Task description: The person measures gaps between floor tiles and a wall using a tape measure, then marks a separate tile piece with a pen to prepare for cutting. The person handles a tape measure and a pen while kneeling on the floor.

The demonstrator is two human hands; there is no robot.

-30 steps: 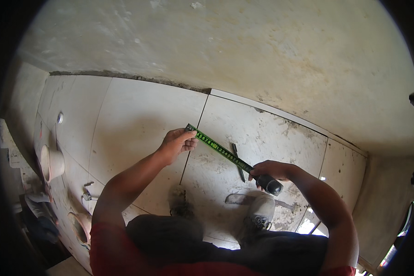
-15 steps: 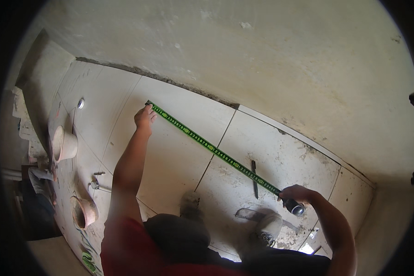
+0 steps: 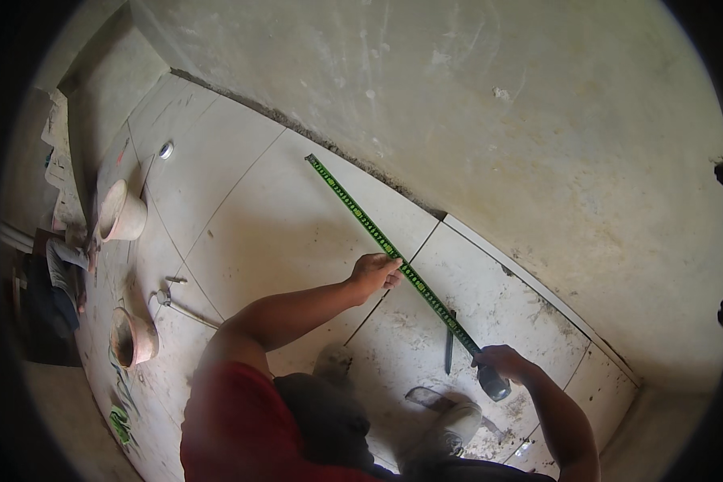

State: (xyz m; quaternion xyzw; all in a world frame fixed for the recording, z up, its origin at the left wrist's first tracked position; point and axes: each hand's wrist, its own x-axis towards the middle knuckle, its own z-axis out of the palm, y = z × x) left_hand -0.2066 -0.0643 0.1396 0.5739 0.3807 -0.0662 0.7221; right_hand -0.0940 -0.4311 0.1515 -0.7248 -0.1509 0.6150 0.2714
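The left hand (image 3: 375, 273) pinched the green tape measure (image 3: 377, 233) mid-length; the right hand (image 3: 500, 365) clamped its dark case (image 3: 495, 386). The thin strip lay straight across smooth pale floor tiles (image 3: 281, 233), its far end near the rough plaster wall (image 3: 498, 120).

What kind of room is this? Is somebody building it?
It looks like a room still being finished, probably a tiling job. Large pale floor tiles meet a bare, rough plaster wall, dirty buckets stand nearby, and a green measuring tape lies stretched across the tiles.
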